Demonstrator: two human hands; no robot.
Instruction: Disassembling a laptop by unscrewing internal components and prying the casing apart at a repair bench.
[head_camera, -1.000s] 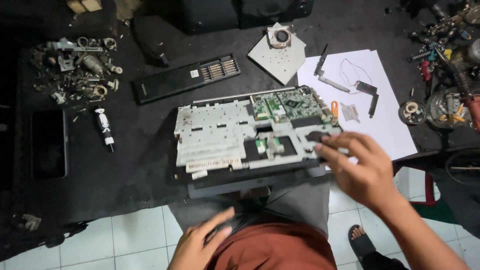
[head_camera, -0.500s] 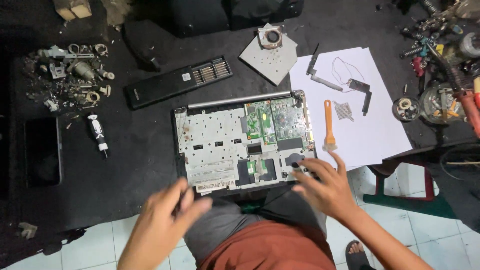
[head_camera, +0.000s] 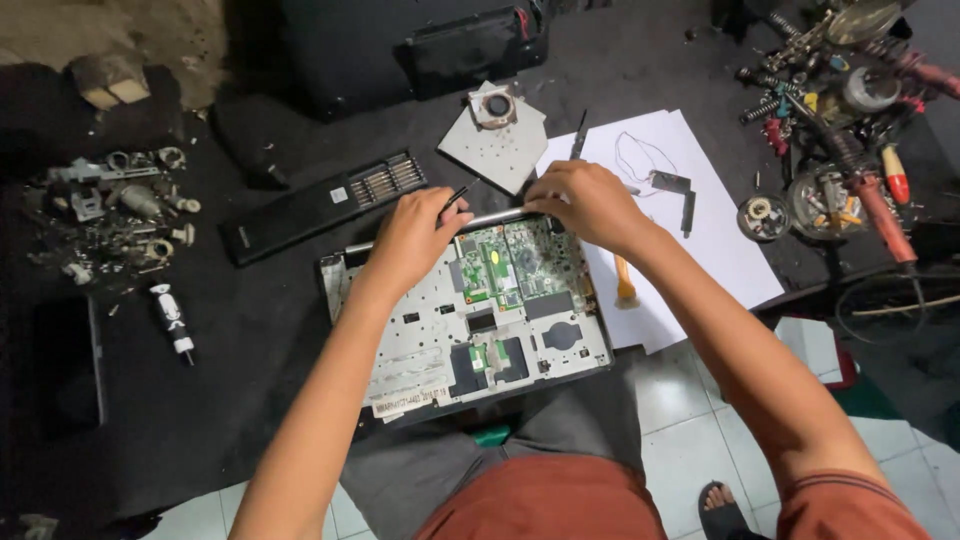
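Count from my seat: 1 opened laptop chassis (head_camera: 470, 330) under my 2 hands, left hand (head_camera: 415, 240) and right hand (head_camera: 585, 205). 1 green circuit board (head_camera: 510, 265) exposed in it. 1 long black cover strip (head_camera: 320, 205). 1 grey square plate with a round fan part (head_camera: 495, 140). White paper sheets (head_camera: 700, 230): looks like 2 stacked, edges overlap so not sure. 1 orange-handled tool (head_camera: 625, 285) on the paper. 1 small black-and-white screwdriver (head_camera: 172, 320). 1 scrap pile of screws and metal bits (head_camera: 110, 210), too jumbled to count.
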